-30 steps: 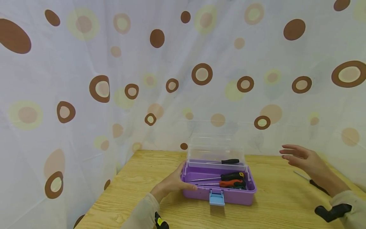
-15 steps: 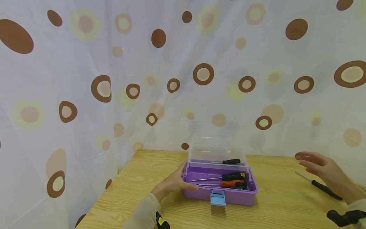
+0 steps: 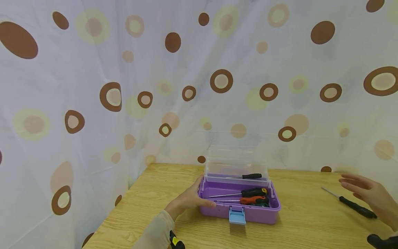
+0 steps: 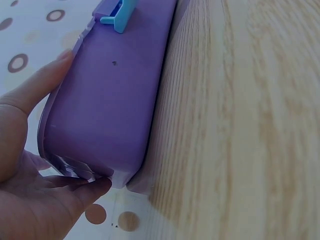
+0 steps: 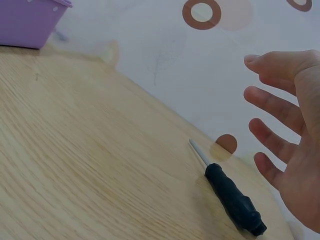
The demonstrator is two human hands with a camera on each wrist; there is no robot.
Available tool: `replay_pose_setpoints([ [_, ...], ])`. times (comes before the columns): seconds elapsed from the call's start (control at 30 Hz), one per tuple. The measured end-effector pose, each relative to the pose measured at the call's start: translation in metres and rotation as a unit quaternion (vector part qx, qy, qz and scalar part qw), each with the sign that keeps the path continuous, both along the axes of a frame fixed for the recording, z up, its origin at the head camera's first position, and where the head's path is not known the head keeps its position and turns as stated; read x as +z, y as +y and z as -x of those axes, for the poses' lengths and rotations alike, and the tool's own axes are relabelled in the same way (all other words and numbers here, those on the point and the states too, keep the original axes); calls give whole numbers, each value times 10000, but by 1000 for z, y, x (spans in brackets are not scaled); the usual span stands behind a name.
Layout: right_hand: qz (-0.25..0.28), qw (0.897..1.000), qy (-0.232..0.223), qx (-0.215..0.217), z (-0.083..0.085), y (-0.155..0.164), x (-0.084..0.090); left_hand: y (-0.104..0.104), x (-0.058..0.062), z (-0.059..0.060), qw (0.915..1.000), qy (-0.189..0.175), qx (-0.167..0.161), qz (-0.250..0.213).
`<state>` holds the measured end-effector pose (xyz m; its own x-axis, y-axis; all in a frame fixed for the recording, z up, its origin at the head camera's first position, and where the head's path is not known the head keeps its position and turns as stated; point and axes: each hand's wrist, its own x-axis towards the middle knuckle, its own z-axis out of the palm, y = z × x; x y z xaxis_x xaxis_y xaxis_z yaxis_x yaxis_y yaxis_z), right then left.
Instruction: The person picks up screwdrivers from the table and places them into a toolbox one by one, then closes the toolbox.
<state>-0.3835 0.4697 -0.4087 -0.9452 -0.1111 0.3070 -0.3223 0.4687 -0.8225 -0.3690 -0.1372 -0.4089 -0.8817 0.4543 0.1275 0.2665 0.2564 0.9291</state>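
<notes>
Black-handled screwdriver lies at lower right of the frame, just under the right hand, fingers spread and empty; best close on the handle, while the left hand steadies the purple box

Right hand running off right edge in head view; wrist out of frame. Left hand fingertips hiding behind purple toolbox wall near that hand. Screwdriver tips inside toolbox too small to tell type. Clear lid blending into curtain; top edge faint. Left wrist view cropping toolbox beyond latch.
</notes>
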Motion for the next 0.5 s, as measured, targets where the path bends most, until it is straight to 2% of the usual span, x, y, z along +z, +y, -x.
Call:
replay_pose_setpoints([
  [0.17, -149, 9985, -316, -428, -2, 10, -4, 0, 0, 1, 10000, -3, 19, 20],
  [0.37, 28, 9974, -603, -393, -4, 18, -14, -1, 1, 2, 10000, -26, 15, -12],
  [0.5, -189, 9968, -619, -461, -2, 25, -19, 0, 2, 2, 10000, -25, 7, -35],
])
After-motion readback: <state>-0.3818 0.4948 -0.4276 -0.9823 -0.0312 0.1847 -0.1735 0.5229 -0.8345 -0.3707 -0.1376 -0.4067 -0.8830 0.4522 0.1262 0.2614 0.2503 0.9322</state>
